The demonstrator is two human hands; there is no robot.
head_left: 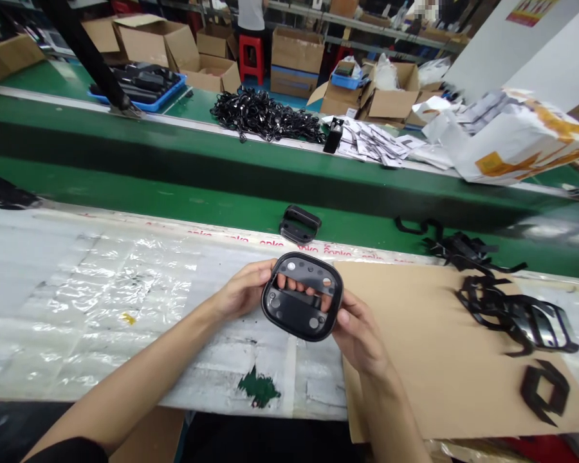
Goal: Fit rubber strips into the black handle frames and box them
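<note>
Plastic-wrapped workbench (101, 289) spans the lower frame, with a factory line behind it. At centre, both hands are closed on a black plastic housing (302, 315), held above the bench edge-on between them. The left hand (244, 290) grips its left side, fingers showing through the window opening. The right hand (361, 334) clasps its right edge. A cardboard sheet (439, 373) lies lower right, with loose black frames (516, 315) at its far right. Just above the housing, a similar black part (299, 224) sits on the green conveyor belt (174, 199). A heap of black cables (265, 116) lies upper centre.

Left hand (244, 290), right hand (361, 334) bare; black sleeve (70, 451) near left elbow.
</note>
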